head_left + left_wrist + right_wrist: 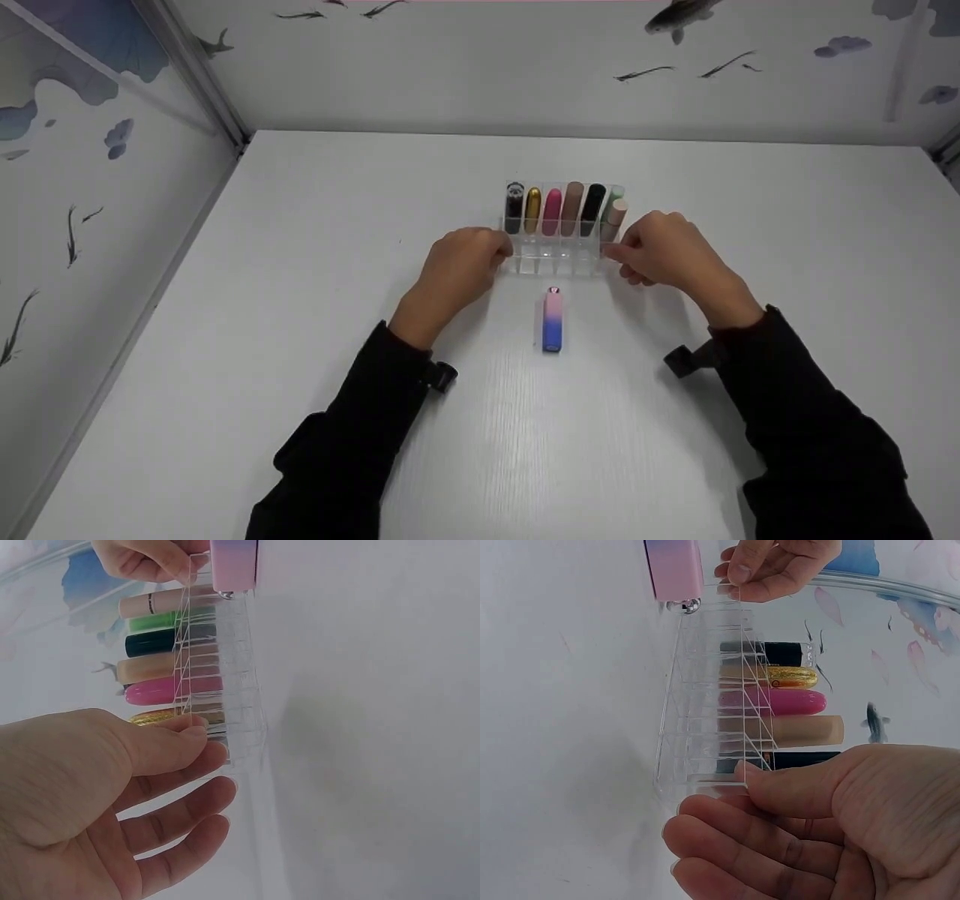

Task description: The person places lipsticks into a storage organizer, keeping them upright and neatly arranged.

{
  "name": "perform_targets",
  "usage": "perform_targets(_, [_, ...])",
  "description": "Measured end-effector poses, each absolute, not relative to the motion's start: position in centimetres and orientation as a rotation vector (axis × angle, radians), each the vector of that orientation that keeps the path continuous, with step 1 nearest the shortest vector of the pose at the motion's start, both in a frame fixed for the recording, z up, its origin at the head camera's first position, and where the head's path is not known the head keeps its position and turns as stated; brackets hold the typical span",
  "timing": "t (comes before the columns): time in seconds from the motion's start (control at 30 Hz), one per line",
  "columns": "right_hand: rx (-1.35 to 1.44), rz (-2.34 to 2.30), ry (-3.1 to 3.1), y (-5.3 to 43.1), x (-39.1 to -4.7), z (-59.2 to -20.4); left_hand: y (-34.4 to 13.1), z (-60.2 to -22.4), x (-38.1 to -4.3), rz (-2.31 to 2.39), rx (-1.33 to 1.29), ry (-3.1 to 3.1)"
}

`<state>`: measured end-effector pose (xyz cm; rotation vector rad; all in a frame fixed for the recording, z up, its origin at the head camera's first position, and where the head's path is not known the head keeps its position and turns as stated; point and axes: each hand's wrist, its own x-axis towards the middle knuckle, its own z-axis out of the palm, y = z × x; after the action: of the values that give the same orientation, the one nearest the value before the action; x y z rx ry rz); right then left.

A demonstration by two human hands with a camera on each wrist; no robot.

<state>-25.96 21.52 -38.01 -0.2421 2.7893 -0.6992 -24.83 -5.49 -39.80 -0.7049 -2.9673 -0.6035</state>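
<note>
A clear plastic lipstick organizer (555, 264) stands on the white table, between both hands. My left hand (463, 266) pinches its left side wall between thumb and index finger, the other fingers loosely bent in the left wrist view. At the opposite end, my right hand (667, 251) pinches the right wall the same way. Upright in the back row are a dark tube (514, 210), a gold one (532, 210), a pink one (552, 212), a brownish one (572, 208), a black one (593, 208) and a green one (617, 193). A peach-capped tube (616, 215) stands before the green one.
A pink-to-blue lipstick tube (553, 322) lies on the table (465, 465) just in front of the organizer. White panels with fish and flower prints rise behind (480, 75) and at the left (82, 300). Black sleeves with wrist cameras cover both forearms.
</note>
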Motion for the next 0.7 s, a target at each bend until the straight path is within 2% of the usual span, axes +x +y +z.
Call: perform_targets(0.7, [-0.225,-0.683,2.787,21.5,-26.0,-38.0,-3.9,-38.1,-23.2,-0.535,-0.654,-2.921])
